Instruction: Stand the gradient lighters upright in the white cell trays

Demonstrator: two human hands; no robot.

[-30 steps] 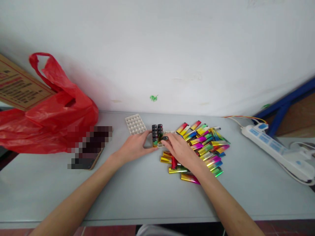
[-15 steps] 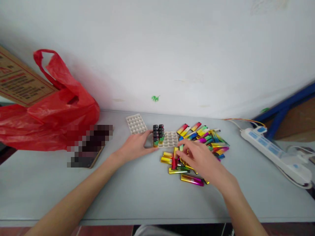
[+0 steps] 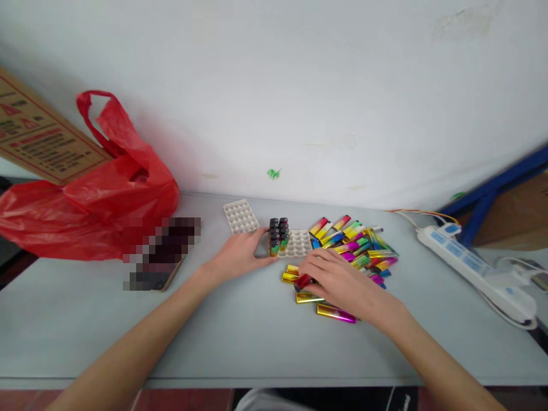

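Note:
My left hand (image 3: 240,251) grips the left end of a pale tray (image 3: 299,244) with round pockets, thumb at the near edge and fingers at the far one. Two rows of lighters (image 3: 279,234) stand upright in the tray's left part, black tops up. My right hand (image 3: 336,279) is closed over a red lighter (image 3: 302,282) at the near left of a loose pile; its fingers partly hide it. Shiny multicoloured lighters (image 3: 351,246) lie spread to the right of the tray and under the right hand. A gold and purple lighter (image 3: 336,313) lies nearest to me.
A second pale tray (image 3: 241,217) lies behind my left hand. On the left are a phone (image 3: 165,257), a red plastic bag (image 3: 115,194) and a cardboard box (image 3: 43,137). A white power strip (image 3: 475,274) with cables lies on the right. The wall (image 3: 274,103) borders the table's back.
My right hand has moved slightly left and down and closed over the red lighter. My left hand stays at the tray. The whole view has shifted a little.

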